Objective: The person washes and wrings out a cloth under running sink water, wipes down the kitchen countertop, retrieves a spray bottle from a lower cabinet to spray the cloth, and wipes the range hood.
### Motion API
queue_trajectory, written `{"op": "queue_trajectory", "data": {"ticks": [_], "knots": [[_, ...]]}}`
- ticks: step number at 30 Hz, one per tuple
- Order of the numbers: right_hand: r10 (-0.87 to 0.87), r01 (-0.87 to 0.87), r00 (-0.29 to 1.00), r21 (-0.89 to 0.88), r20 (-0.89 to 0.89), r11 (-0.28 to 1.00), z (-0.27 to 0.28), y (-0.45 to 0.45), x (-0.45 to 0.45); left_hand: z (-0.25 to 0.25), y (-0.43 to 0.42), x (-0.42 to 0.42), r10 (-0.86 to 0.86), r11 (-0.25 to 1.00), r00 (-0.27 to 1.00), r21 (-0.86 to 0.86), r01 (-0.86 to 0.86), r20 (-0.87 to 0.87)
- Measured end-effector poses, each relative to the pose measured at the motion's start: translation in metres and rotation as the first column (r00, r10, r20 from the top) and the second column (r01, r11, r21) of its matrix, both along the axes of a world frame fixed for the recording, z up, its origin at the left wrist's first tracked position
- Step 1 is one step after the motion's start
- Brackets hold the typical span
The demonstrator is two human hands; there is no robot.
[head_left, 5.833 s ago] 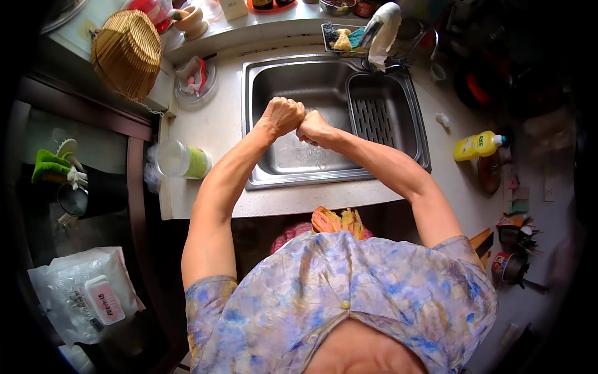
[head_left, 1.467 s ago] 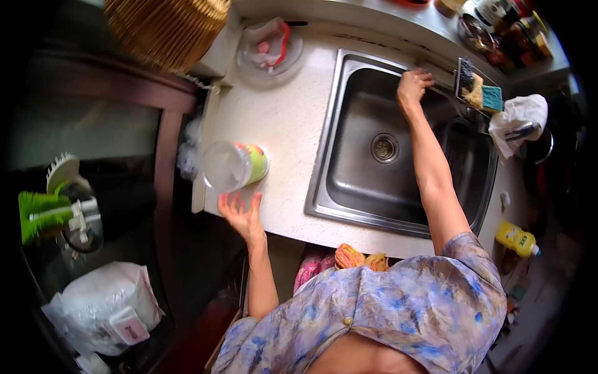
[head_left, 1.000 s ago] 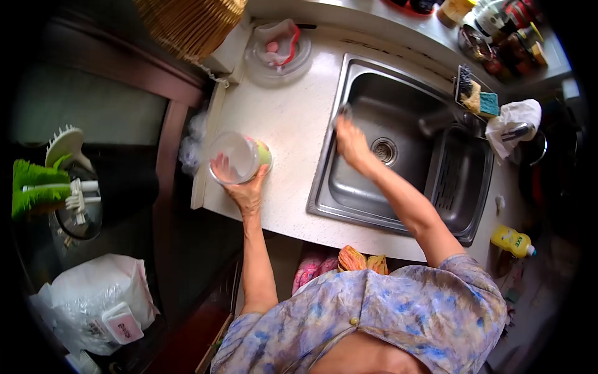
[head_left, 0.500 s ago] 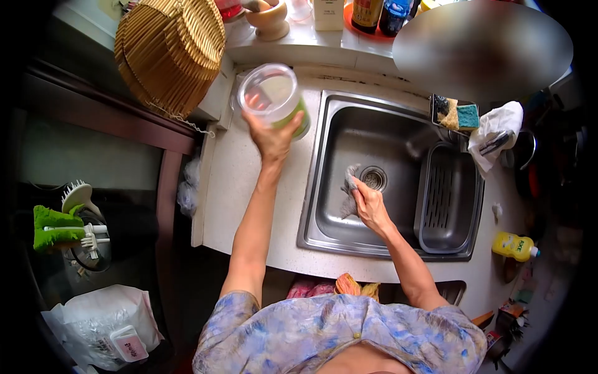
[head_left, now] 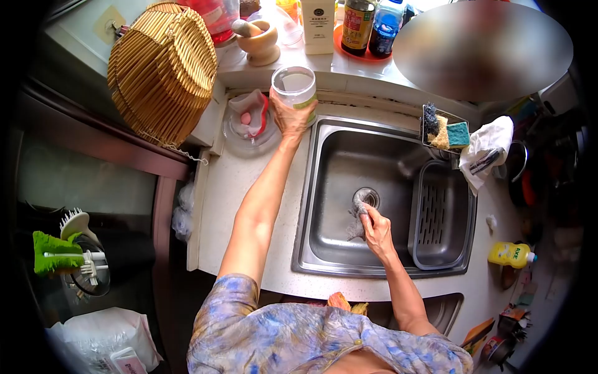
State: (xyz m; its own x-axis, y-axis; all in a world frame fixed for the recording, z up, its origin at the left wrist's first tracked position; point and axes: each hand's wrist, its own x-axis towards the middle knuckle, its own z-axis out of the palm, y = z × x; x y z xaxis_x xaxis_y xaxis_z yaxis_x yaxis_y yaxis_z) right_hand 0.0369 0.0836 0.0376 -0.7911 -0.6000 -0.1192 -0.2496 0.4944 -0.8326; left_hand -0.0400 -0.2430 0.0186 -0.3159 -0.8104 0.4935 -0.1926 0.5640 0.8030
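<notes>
Head cam: big steel sink (head_left: 336, 162). Clear tub (head_left: 295, 95) just beside its back-left corner, probably light, stiff, slippery if wet; left hand (head_left: 289, 119) is clamped round its side, imo the best hold. Right hand (head_left: 377, 230) pinches a grey rag (head_left: 359, 204), likely soft. Versus half a second ago, tub's further back, rag overlaps the drain (head_left: 374, 198).

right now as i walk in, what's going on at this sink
A person is busy with both hands. The left hand grips a clear tub near the back of the counter, beside the sink; whether the tub's base rests there is hard to tell. The right hand holds a grey, rag-like wad down in the larger basin, by the drain. A yellow bottle is off to the right.
</notes>
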Motion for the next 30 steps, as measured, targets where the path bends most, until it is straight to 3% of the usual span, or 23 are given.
{"op": "queue_trajectory", "data": {"ticks": [4,6,9,11,14,15,16,17,19,21,22,24,25,27,28,30], "knots": [[0.016,-0.020,0.999,-0.116,-0.037,0.993,0.001,-0.011,0.002,-0.003,0.001,0.003,-0.064,0.993,0.997,0.102,0.060,0.036],[0.050,-0.061,0.995,-0.135,-0.086,0.989,0.004,-0.022,0.002,-0.012,-0.006,0.005,-0.170,0.975,0.983,0.132,0.179,-0.071],[0.148,-0.173,0.980,-0.209,-0.130,0.962,0.001,-0.048,0.000,-0.015,-0.007,0.028,-0.245,0.947,0.967,0.228,0.225,0.063],[0.184,-0.225,0.968,-0.270,-0.170,0.936,-0.005,-0.070,-0.007,-0.016,-0.009,0.062,-0.259,0.935,0.966,0.244,0.257,-0.024],[0.222,-0.313,0.928,-0.297,-0.300,0.902,-0.032,-0.115,-0.032,0.040,0.010,0.156,-0.232,0.864,0.968,0.436,0.252,-0.100],[0.254,-0.401,0.840,-0.234,-0.480,0.885,-0.041,-0.131,-0.041,0.031,0.005,0.185,-0.159,0.873,0.981,0.448,0.192,-0.110],[0.322,-0.417,0.842,-0.143,-0.433,0.897,-0.052,-0.145,-0.045,0.048,0.013,0.213,-0.097,0.832,0.988,0.536,0.145,-0.117],[0.382,-0.452,0.868,-0.186,-0.316,0.873,-0.085,-0.157,-0.045,0.054,0.020,0.241,-0.059,0.815,0.994,0.571,0.101,-0.092],[0.398,-0.463,0.747,0.013,-0.532,0.886,-0.095,-0.159,-0.003,0.063,0.032,0.290,0.037,0.784,0.997,0.620,0.014,-0.069],[0.625,-0.587,0.587,0.261,-0.514,0.766,-0.074,-0.136,0.043,0.069,0.045,0.325,0.152,0.774,0.985,0.629,-0.064,-0.087],[0.670,-0.646,0.526,0.266,-0.524,0.716,-0.077,-0.121,0.064,0.069,0.051,0.339,0.187,0.764,0.978,0.640,-0.086,-0.091],[0.820,-0.741,0.235,0.450,-0.522,0.498,-0.067,-0.099,0.096,0.066,0.059,0.359,0.227,0.755,0.969,0.647,-0.109,-0.101],[0.873,-0.882,0.296,0.239,-0.388,0.406,-0.064,-0.099,0.098,0.064,0.064,0.366,0.225,0.739,0.969,0.666,-0.100,-0.105],[0.839,-0.890,0.166,0.287,-0.519,0.354,-0.065,-0.134,0.071,0.061,0.072,0.376,0.228,0.721,0.968,0.686,-0.095,-0.105],[0.808,-0.809,0.145,0.402,-0.571,0.429,-0.081,-0.162,0.056,0.059,0.074,0.379,0.230,0.708,0.967,0.701,-0.088,-0.111],[0.734,-0.705,0.372,0.342,-0.569,0.622,-0.073,-0.215,0.036,0.058,0.078,0.384,0.236,0.692,0.964,0.718,-0.078,-0.122]]}}
